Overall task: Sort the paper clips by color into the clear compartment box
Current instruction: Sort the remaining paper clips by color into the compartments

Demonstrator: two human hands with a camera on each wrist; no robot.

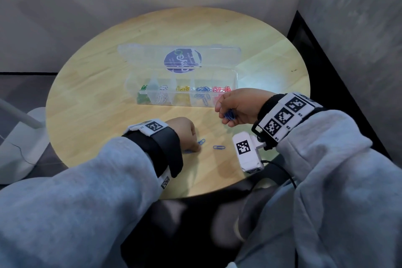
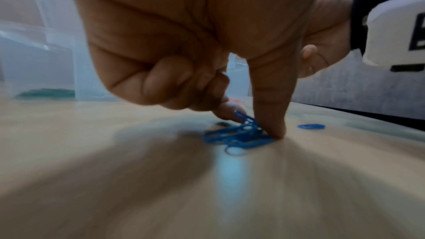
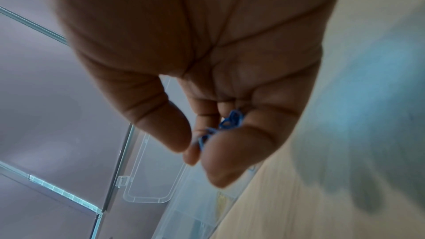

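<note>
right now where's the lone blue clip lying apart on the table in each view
Head: lone clip near the table's front edge, between the wrists.
Left wrist: lone clip at right, beyond the left index finger.
Right wrist: not in it.
Shared landmark: clear box.

You have one table (image 1: 91, 67), one open box (image 1: 182, 85) with five compartments, each holding clips of one colour, too many to count. Two hands: left (image 1: 185, 132), right (image 1: 237, 106). One loose blue clip (image 1: 218, 147) lies apart; other blue clips (image 2: 239, 134) bunch uncountably.
</note>
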